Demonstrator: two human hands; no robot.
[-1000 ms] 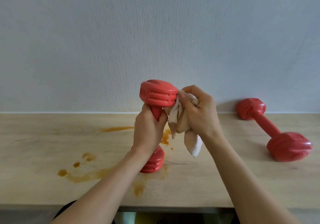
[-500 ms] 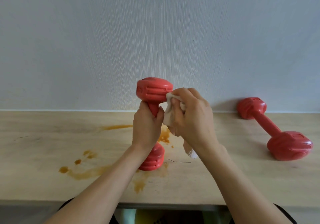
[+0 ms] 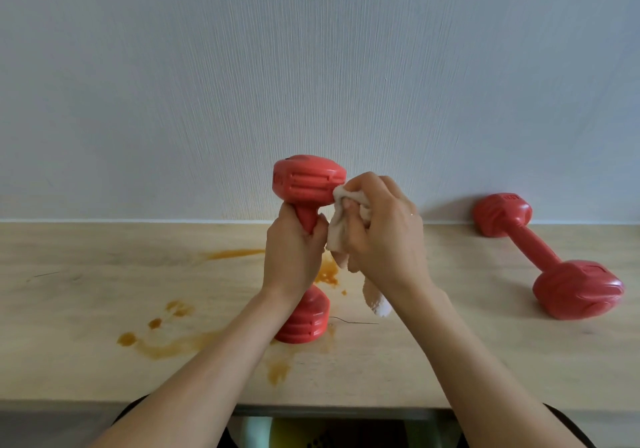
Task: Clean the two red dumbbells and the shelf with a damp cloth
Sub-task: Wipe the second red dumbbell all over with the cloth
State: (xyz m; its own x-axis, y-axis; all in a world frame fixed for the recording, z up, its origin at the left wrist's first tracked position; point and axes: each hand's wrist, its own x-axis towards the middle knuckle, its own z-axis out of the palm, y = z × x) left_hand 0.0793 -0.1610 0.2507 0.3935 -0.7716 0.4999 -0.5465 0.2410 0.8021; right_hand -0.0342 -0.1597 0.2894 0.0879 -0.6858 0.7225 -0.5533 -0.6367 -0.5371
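One red dumbbell stands upright near the middle of the pale wooden shelf. My left hand grips its handle just under the top head. My right hand holds a bunched white cloth and presses it against the right side of that top head; a tail of the cloth hangs down. The second red dumbbell lies on its side at the far right, one end close to the wall.
Orange-brown stains are smeared over the shelf left of and below the upright dumbbell, with more behind my hands. A white wall rises right behind the shelf. The shelf's front edge runs along the bottom.
My right hand has slid the cloth up and leftward onto the side of the top head. The upright dumbbell has shifted slightly left. The lying dumbbell has not moved.
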